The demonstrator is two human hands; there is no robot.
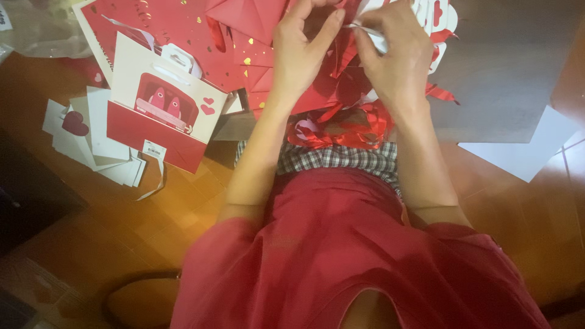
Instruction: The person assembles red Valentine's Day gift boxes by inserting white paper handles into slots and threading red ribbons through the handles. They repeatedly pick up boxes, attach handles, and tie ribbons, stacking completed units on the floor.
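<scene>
**Both hands pinching a white strip over a heap of red paper**

Head view, looking straight down. Left hand point(301, 52) and right hand point(393, 58) raised close together near the top edge, fingertips meeting on a thin white paper strip point(365, 30); both pinched on it, the left from one end, the right over the other, probably to keep it taut while working it. Directly beneath, a pile of red paper pieces point(256, 36), some speckled with gold hearts, and curled red ribbon point(341, 131) lying just above a checked cloth point(338, 157) at the lap. Red garment filling the lower middle of the view.

To the left, a white and red gift bag point(161, 113) lying flat, printed side up, overlapping a fanned stack of white cards point(91, 137) with a dark red heart on one; laid out side by side, seemingly for easy reach. To the right, a grey sheet point(506, 73) and a white sheet point(530, 152), near each other, well apart from the hands.

Underneath everything, a warm brown wooden floor point(152, 231) in small blocks. Dark shape at the far left edge, too dim to identify. Crumpled clear plastic point(36, 30) in the top left corner.
</scene>
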